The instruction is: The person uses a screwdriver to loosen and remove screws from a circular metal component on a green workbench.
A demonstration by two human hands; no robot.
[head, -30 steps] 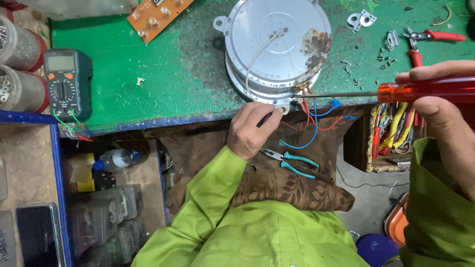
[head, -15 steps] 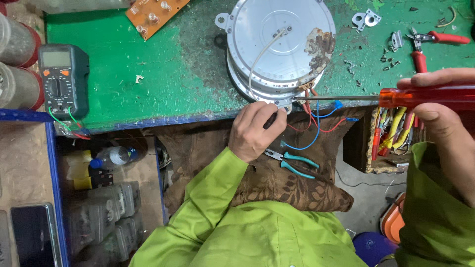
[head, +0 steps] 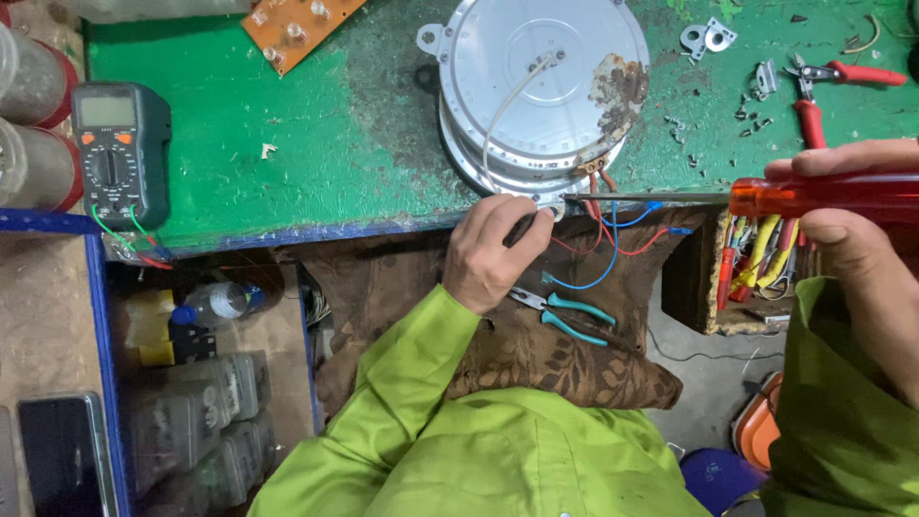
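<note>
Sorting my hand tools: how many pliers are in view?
2: red-handled pliers on the green bench at upper right, teal-handled pliers on the brown cushion below the left hand. Others may be hidden.

Green workbench (head: 287, 134), round metal motor (head: 541, 91), multimeter (head: 120, 153), red-handled pliers (head: 828, 86)

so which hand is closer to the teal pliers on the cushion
Left. The left hand sits just above the teal pliers, almost touching them at the bench edge. The right hand is far off to their right, gripping the orange screwdriver.
</note>
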